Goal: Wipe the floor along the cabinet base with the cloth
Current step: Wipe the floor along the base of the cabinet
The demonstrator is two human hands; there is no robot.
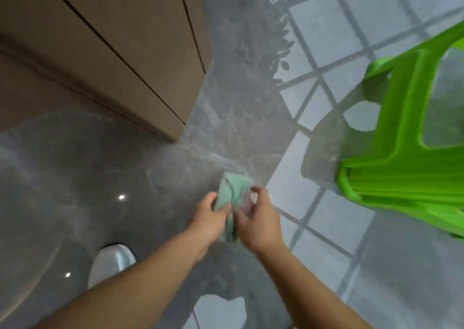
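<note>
A pale green cloth (pixel 232 193) is bunched between both hands, held above the glossy grey floor (pixel 105 178). My left hand (pixel 209 218) grips its left side with the fingers closed. Pinching the right side is my right hand (pixel 258 218), whose thumb and fingers are curled over the fabric. The brown cabinet (pixel 120 59) fills the upper left. Its base corner (pixel 179 137) lies up and to the left of the cloth, well apart from it.
A bright green plastic chair (pixel 406 152) stands at the right, close to my right hand. My foot in a light slipper (pixel 111 260) rests at the lower left. Window-grid light and plant reflections fall across the floor on the right.
</note>
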